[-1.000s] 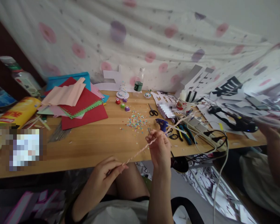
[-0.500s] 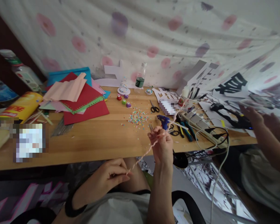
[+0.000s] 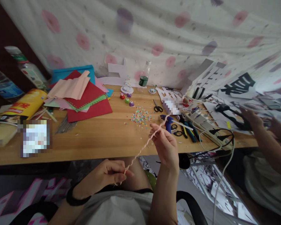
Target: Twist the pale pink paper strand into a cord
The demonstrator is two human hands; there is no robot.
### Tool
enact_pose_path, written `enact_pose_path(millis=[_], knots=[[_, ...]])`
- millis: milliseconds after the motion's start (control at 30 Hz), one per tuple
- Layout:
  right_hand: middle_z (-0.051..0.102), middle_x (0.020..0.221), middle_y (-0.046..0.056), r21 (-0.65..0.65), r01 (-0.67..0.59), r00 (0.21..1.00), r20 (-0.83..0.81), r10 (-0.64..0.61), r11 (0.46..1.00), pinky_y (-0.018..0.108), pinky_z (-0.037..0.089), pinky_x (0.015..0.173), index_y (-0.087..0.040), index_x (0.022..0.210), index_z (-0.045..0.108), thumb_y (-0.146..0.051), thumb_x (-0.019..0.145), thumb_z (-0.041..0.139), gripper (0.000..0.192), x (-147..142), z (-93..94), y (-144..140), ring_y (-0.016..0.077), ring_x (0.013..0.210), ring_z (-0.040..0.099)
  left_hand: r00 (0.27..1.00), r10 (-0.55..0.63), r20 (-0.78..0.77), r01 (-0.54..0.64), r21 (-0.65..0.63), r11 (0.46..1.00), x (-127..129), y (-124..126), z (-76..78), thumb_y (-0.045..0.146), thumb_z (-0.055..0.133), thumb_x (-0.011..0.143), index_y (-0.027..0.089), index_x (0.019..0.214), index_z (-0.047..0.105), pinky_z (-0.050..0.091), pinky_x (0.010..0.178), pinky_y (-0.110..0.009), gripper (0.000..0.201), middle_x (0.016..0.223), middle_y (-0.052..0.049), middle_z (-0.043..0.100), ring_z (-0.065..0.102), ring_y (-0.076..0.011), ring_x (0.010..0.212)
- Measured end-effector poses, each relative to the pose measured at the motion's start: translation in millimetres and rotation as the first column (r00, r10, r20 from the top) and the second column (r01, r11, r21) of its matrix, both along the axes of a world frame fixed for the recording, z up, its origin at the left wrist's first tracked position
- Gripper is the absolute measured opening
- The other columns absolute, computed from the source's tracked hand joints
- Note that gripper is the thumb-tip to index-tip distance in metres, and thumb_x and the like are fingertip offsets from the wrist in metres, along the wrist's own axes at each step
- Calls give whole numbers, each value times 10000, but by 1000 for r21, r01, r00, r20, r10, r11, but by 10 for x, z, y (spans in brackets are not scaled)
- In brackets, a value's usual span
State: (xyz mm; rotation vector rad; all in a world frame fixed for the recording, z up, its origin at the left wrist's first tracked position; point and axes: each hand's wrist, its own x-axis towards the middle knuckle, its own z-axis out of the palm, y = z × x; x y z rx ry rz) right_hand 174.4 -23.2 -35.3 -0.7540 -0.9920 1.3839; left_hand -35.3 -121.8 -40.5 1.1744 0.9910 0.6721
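Note:
A thin pink twisted paper strip [image 3: 140, 150] runs slantwise between my two hands, in front of the wooden table's edge. My left hand [image 3: 112, 173], low over my lap, pinches its lower end between thumb and fingers. Higher up, my right hand [image 3: 165, 139] grips the strip between thumb and fingertips, and the strip's far end sticks out past it toward the back right. Just behind the right hand lies a blue glue gun [image 3: 168, 123] with a white glue stick in it.
Small colourful beads [image 3: 140, 116] lie scattered mid-table. Black scissors [image 3: 157, 107], pliers [image 3: 190, 132] and a power strip [image 3: 212, 132] with cables are on the right. Coloured paper sheets [image 3: 91, 114] and a yellow package [image 3: 25, 104] occupy the left. Another person's hands [image 3: 254, 120] are at far right.
My right hand has turned and its fingers have opened out a little on the strip. The left hand's fingers have shifted along the lower end. The view has swung slightly left.

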Motion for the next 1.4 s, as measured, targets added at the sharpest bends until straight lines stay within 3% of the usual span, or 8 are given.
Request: enact_pose_path(millis=[333,533,667,833,900,1067,1233,1400], knots=[[697,1021,49,90,57,995,-88,-50,994,326,456,757,-273,749,792,-399,733,802,127,-44,-1,-44,193,910,578,996,24,91,-21,-30,999,15,-9,-100,588,687,746,199,740,777,377,522,-205,400,660,16,563,436,-94,563],[566,816,-6,62,87,975,-212,-72,994,276,416,671,-240,630,734,-398,645,866,206,-76,27,-20,125,706,474,975,185,-120,-158,208,965,60,-8,-113,367,652,831,222,762,786,430,594,-205,209,641,14,607,527,-109,608],[523,747,-22,50,93,965,-252,-78,994,250,400,619,-214,584,662,-412,596,898,308,-115,45,-1,113,657,444,911,357,-208,-236,448,862,98,-55,-205,347,643,862,228,742,766,482,610,-179,209,697,1,687,633,-119,658],[546,717,-44,30,125,958,-264,-113,992,224,407,601,-205,597,626,-396,595,903,336,-153,-16,57,89,613,464,804,567,-177,-256,758,600,89,-107,-326,403,613,892,245,824,759,525,692,-126,226,752,10,748,705,-99,696],[583,699,-44,23,107,962,-254,-97,994,220,423,606,-209,614,638,-391,625,889,311,-152,-30,68,88,603,501,784,596,-171,-258,784,565,86,-94,-328,421,594,901,255,846,760,527,718,-110,241,781,13,765,719,-93,716],[733,761,30,19,24,978,-209,-20,1000,274,503,694,-220,786,764,-469,734,803,257,-103,-17,32,146,690,643,846,487,-218,-256,634,729,114,-19,-257,554,539,885,243,733,755,510,598,-106,408,626,23,720,687,-96,584],[777,808,56,11,7,975,-221,-5,1000,285,511,738,-219,906,801,-403,720,834,264,-48,-33,-18,154,727,670,919,274,-284,-170,342,924,114,28,-312,620,557,830,216,679,750,483,616,-153,473,554,19,633,626,-116,591],[665,601,-14,49,27,955,-297,-12,998,275,468,642,-249,909,795,-442,700,840,289,-33,-25,-34,119,590,563,980,112,-163,-105,49,993,125,99,-412,722,581,732,197,766,767,453,560,-196,558,529,25,577,533,-121,551]])
